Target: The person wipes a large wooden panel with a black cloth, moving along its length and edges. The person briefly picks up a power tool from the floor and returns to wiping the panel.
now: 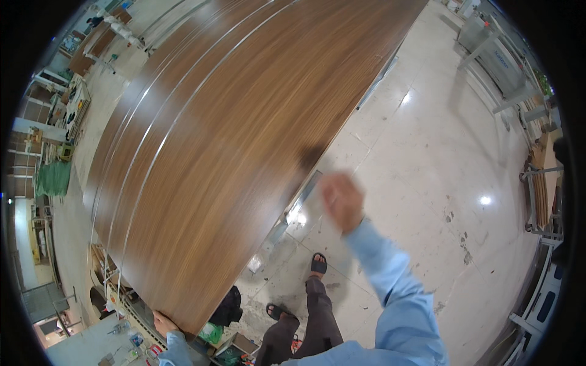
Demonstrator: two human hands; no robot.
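A long brown wood-grain panel (244, 140) stretches from my near left away to the far side. Its near end is gripped at the edge by my left hand (163, 323), with part of the fingers hidden. Off the panel's right edge, over the floor, my right hand (342, 198) is smeared by motion. The fingers look drawn in, but whether it holds anything cannot be made out. Several thin shiny strips (160, 146) run lengthwise along the left part of the panel.
Pale tiled floor (415, 213) lies to the right. A grey metal frame machine (497, 58) stands far right, with boards on a rack (542, 183) nearer. At the left are a green bundle (54, 179) and cluttered shelving. A dark cloth (227, 307) and an open box (237, 349) lie near my feet.
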